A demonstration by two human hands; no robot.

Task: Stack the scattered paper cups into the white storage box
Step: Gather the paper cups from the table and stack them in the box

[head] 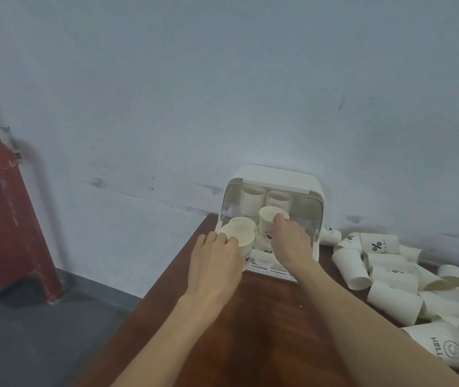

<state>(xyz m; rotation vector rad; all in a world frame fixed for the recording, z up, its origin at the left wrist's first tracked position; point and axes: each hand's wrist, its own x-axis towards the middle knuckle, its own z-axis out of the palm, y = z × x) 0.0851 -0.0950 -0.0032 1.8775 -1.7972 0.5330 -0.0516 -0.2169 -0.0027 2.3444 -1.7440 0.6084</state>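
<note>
From the head view, the left hand [214, 255] held a paper cup [238, 238] at the storage box [275, 191] mouth, near the tabletop [264, 331] far edge. The right hand [289, 241] pinched another cup [269, 219], apparently inside. Each cup wanted lowering upright, rim level, onto a stack; loose cups [390, 275] lay along the right edge.

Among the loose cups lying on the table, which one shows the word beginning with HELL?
The big cup lying on its side nearest the camera, at the pile's front edge; it also bears a smiley face. The others show a percent sign or no readable print.

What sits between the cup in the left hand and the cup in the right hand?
In the head view, another upright paper cup stands inside the storage box, between the left hand's cup and the right hand's cup.
</note>
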